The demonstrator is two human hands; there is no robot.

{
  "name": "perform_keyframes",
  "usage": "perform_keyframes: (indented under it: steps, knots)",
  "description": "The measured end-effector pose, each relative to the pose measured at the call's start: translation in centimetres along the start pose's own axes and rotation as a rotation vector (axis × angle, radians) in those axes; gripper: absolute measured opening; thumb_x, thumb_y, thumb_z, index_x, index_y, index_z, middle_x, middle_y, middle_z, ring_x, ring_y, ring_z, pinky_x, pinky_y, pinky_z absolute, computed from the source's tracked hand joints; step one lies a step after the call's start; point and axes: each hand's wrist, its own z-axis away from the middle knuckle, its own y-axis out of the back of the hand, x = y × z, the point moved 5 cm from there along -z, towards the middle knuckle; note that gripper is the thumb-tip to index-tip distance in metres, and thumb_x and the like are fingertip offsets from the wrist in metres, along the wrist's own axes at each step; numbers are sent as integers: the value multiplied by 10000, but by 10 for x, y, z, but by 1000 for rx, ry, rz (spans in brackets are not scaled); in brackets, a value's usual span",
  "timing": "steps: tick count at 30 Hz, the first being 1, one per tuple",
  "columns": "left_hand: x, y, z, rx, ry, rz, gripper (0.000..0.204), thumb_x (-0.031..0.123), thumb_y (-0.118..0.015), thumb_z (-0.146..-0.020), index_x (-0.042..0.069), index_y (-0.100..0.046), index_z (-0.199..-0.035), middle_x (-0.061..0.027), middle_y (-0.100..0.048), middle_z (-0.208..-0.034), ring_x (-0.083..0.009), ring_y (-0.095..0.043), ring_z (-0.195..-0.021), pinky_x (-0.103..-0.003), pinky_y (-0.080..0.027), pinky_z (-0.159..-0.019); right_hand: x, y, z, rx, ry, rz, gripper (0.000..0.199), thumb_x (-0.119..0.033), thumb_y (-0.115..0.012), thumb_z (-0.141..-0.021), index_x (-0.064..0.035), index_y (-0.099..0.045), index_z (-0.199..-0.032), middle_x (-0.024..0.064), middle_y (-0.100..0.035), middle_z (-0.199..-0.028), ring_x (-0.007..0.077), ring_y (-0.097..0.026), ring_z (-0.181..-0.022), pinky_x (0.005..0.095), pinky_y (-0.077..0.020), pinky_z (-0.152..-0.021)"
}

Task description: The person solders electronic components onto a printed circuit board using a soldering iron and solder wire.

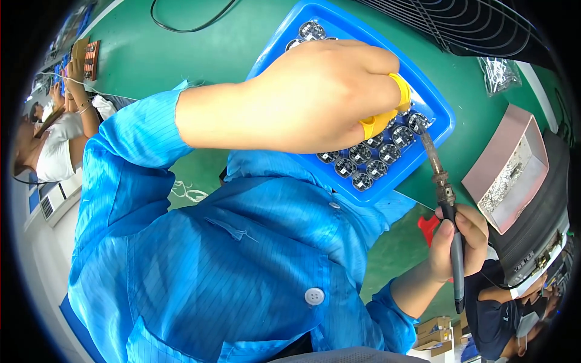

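Observation:
My right hand [469,233] grips a soldering iron [458,266] by its dark handle, with fingers wrapped round it. The iron points up and away, its tip at a round circuit board [418,123] near the right side of a blue tray [446,124]. Reaching across the tray, my left hand [327,97] is closed, and yellow finger cots [378,124] cover some fingers. Its fingertips come down close to the iron's tip; what they pinch is hidden. Several more round black boards [360,153] lie in rows in the tray, partly covered by my left hand.
Right of the tray stands a pink box [502,139] with silvery scraps inside, beside a dark rounded machine [535,212]. A black wire fan guard [448,24] and a clear bag of small pieces [499,75] are farther back. Other people sit at far left and lower right.

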Motion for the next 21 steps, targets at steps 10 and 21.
perform_keyframes:
  steps: [10,21]
  knots:
    - [1,-9,-9,-80,-16,-42,134,99,-703,-683,62,-651,-801,-70,-585,-819,-272,-640,-863,-386,-549,-721,2,-2,-2,-10,8,54,256,-101,-776,-804,39,-585,-902,222,-679,-820,259,-636,-625,319,-530,-577]
    - [2,-22,-13,-121,-18,50,228,37,-711,-554,32,-570,-732,-123,-580,-905,-320,-615,-848,-398,-534,-714,8,-2,-5,8,-25,-11,247,-94,-764,-840,51,-578,-918,231,-678,-780,243,-677,-612,284,-531,-563]
